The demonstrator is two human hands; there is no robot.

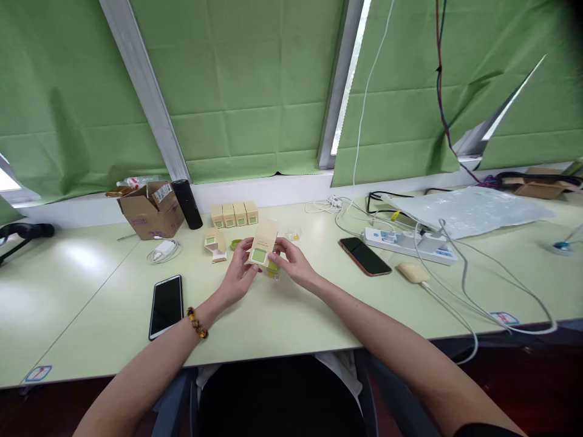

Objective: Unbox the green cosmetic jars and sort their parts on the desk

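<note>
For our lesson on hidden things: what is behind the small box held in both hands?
Behind the box, a clear container with green and yellow shows partly; the box and right hand cover the rest.

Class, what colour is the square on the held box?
Green square, seen best in the head view.

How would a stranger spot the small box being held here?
Find the long pale table beneath the green blinds, then the person's left hand and right hand. Between them is a small cream box with a green square. Four similar boxes stand in a row behind, another lies nearby; this one alone is held.
</note>
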